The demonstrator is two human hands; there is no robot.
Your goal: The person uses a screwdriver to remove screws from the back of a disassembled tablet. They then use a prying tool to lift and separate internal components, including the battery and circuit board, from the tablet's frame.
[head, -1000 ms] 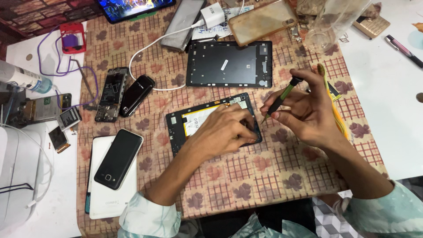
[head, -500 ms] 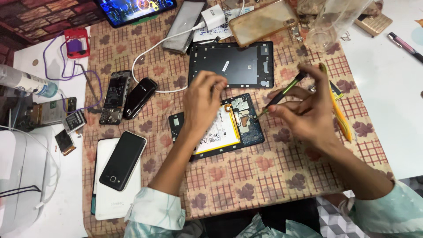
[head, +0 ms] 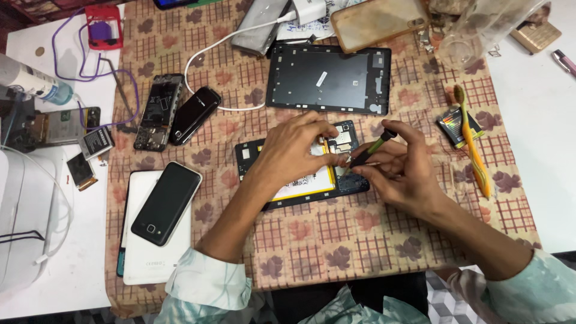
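An opened tablet lies in the middle of the checked cloth, its white battery with a yellow edge and circuit board exposed. My left hand rests on top of the tablet, fingertips pressing near the circuit board. My right hand grips a thin green-handled screwdriver, its tip pointing at the board just beside my left fingertips.
The tablet's black back cover lies behind. Left are a black phone on a white tablet, a stripped phone and a small dark phone. An orange toothbrush, a white charger cable and a phone case surround them.
My left hand lifted off the tablet, then came back down onto it. The right hand brought the screwdriver lower and left, towards the circuit board. The camera view shifted closer.
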